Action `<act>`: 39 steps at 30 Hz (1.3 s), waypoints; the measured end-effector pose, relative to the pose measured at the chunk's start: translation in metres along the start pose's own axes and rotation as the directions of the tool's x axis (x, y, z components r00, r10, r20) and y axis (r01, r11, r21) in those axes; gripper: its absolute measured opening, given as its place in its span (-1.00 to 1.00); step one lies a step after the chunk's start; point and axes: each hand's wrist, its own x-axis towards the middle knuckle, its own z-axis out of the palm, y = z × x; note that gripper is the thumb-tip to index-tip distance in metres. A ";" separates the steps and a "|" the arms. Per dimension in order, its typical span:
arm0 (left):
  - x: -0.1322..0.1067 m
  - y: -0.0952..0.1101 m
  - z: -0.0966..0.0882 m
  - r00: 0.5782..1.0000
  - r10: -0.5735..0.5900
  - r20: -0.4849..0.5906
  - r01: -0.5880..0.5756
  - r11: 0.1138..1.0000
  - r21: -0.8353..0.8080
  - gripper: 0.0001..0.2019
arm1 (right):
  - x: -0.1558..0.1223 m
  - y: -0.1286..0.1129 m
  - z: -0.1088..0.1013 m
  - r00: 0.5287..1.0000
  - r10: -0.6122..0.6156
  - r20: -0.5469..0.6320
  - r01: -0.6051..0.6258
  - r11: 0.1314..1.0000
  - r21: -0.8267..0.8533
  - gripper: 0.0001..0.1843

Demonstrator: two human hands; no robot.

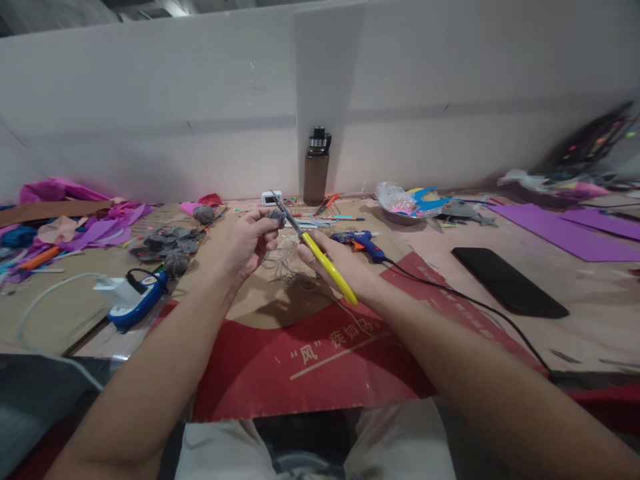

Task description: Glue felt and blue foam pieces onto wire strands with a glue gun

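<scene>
Between the thumb and fingers of my left hand [250, 243] is a small piece of grey fuzzy material [275, 216]. My right hand [336, 259] grips a pair of scissors [320, 257] by the yellow handles. The blades point up and away, right beside the grey piece; whether they touch it I cannot tell. Under both hands lies a tangle of grey yarn [295, 267] on a red and brown cardboard sheet [250, 373]. A blue glue gun [363, 241] rests just right of my right hand.
A power strip [137, 303], grey scraps [167, 243] and coloured felt [107, 230] lie at left. A bottle [317, 170] stands against the wall. On the right are a bowl of scraps [407, 217], a black phone [507, 281], purple sheets [565, 233] and the glue gun's cable [465, 297].
</scene>
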 end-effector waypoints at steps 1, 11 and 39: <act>0.000 0.000 0.001 1.000 0.000 -0.006 0.000 1.000 0.006 -0.82 | 0.000 0.001 0.000 1.000 -0.003 -0.003 0.003 1.000 0.002 -0.61; -0.001 0.000 0.002 1.000 -0.005 -0.008 0.005 1.000 0.022 -0.83 | -0.002 -0.002 0.001 1.000 0.026 0.006 -0.026 0.998 0.051 -0.61; 0.002 -0.002 -0.004 0.995 0.027 -0.097 -0.024 0.999 0.026 -0.79 | 0.004 0.012 0.003 0.997 0.056 -0.051 -0.049 0.991 0.127 -0.54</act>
